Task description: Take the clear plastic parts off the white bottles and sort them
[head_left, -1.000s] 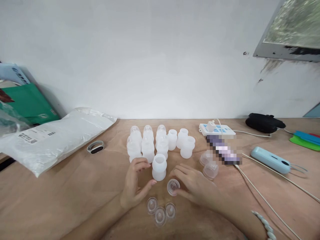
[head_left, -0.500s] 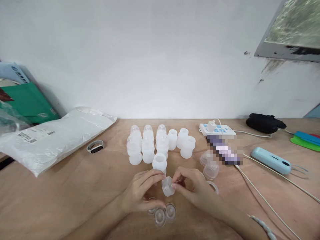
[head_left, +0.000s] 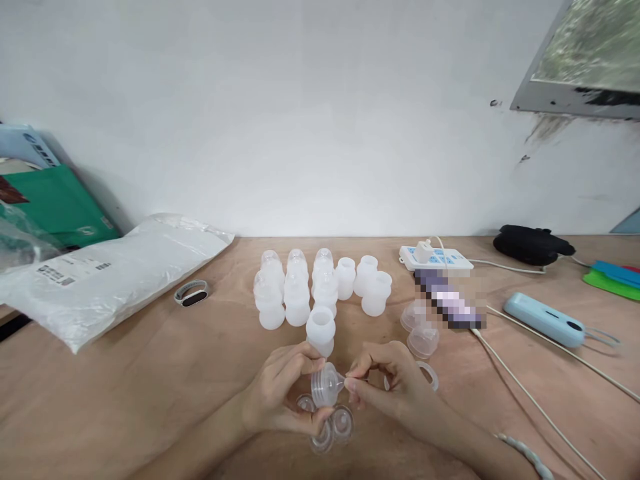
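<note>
Here, the left hand (head_left: 286, 390) has its grip curved around a clear ring (head_left: 319, 387), fingers at the top edge and thumb below, while the right hand (head_left: 387, 381) pinches the tip of a nipple (head_left: 341, 383) drawn to a point. Both parts lie in front of an open bottle (head_left: 321, 330), above loose nipples (head_left: 343, 421) on the table (head_left: 150, 373). The ring is probably best held square, without squeezing, and the nipple pulled straight and steadily until evenly seated. Compared with half a second earlier, the left grip has closed onto the ring and the nipple shows stretched; the bottle stands unmoved.
</note>
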`<state>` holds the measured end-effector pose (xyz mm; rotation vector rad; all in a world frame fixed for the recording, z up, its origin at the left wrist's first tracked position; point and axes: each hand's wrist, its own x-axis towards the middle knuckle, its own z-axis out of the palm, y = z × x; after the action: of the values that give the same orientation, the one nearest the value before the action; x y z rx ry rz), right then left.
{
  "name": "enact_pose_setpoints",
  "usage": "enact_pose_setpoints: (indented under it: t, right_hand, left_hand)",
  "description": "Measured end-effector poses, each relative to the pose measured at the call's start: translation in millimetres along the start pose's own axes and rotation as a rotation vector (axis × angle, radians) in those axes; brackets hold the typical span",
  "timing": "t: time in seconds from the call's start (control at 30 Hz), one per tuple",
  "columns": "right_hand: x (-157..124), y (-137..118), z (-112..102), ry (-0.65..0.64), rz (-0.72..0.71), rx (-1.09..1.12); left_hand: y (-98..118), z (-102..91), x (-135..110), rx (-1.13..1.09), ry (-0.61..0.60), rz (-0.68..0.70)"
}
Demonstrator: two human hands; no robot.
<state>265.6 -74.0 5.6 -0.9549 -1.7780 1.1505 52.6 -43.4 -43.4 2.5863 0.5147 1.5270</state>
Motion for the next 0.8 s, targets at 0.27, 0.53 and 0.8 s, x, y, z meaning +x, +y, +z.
enact_pose_setpoints:
  t: [0.27, 0.53, 0.8]
  right_hand:
    - [-1, 2, -6, 0.000, -0.041, -0.146]
    - [-4, 6, 11, -0.049, -0.117, -0.299]
    - [-5, -4, 3, 0.100, -0.329, -0.412]
  left_hand:
    - [-3, 4.6, -8, -0.027, 0.040, -0.030]
    - [-9, 6.2, -16, 0.099, 0.006, 0.144]
    - [-6, 0.1, -7, 0.137, 0.178, -0.223]
